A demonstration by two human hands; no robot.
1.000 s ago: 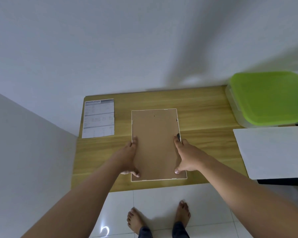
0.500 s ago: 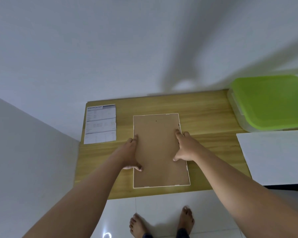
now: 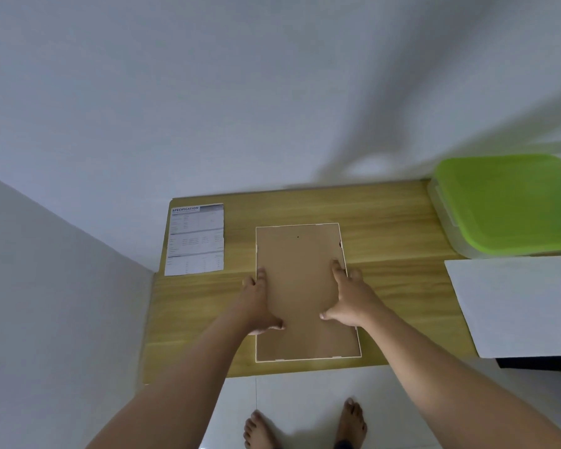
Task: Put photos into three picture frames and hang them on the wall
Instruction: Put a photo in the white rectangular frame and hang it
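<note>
Left hand [image 3: 260,303] and right hand [image 3: 350,298] press flat on the picture frame [image 3: 300,254], fingers straight along its long edges, thumbs spread on the brown backing, judged to be seating the board. It lies face down on the table [image 3: 386,218], near the front edge. To its left is a printed sheet [image 3: 195,239]; to its right are a blank white sheet [image 3: 515,303] and a green-lidded box [image 3: 506,202] — white walls [image 3: 272,92], pale floor tiles [image 3: 305,396].

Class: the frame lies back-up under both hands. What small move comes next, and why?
Probably move the right hand to the small dark clip on the right rim of the white-edged picture frame: its brown backing board lies flat on the wooden table, and the left hand rests on it.
</note>
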